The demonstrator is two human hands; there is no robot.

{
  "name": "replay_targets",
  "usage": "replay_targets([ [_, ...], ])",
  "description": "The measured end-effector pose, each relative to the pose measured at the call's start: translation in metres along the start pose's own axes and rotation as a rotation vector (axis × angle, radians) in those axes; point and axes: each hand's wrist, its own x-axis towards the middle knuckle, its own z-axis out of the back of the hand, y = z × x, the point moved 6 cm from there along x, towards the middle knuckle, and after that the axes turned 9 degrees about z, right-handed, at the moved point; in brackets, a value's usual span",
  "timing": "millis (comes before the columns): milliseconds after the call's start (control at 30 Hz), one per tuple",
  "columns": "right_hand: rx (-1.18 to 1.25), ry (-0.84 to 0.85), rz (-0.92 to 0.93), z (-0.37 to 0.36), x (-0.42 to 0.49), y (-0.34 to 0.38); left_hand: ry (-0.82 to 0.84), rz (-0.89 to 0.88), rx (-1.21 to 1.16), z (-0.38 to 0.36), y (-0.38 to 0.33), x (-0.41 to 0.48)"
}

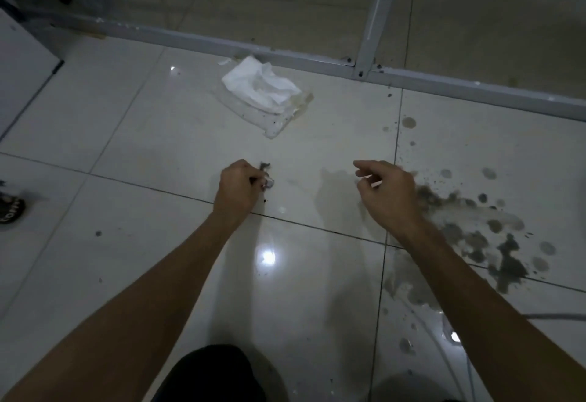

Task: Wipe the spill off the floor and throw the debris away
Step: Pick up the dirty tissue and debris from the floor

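left grip [239, 184] pinching a small grey wad [265, 176], largely hidden inside it | right grip [385, 192] loose, holding nothing, hiding the left edge of the dark spill [504, 259] | white tissue [260, 84] far behind

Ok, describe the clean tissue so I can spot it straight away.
Find the long grey metal rail near the top. Just before it lies a crumpled tissue on clear plastic. Unlike the grey wad in the left hand, it is large and white.
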Motion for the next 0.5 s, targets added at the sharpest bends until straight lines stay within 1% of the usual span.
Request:
replay_targets([
  [100, -0.002, 0.010, -0.005, -0.007, -0.001, 0.000, 0.019, 0.055, -0.108, -0.004, -0.003, 0.007],
  [133, 0.003, 0.013, -0.002, -0.011, -0.001, 0.001, 0.025, 0.050, -0.104, -0.004, -0.006, 0.009],
  [233, 0.012, 0.002, 0.028, -0.018, 0.001, 0.010, 0.054, 0.000, -0.061, -0.009, -0.014, 0.007],
  [367, -0.003, 0.034, 0.034, -0.020, 0.003, 0.016, 0.209, -0.132, -0.113, -0.043, -0.045, -0.033],
  [500, -0.024, 0.011, 0.016, -0.005, 0.006, 0.016, 0.344, -0.243, -0.129, -0.087, -0.079, -0.092],
])
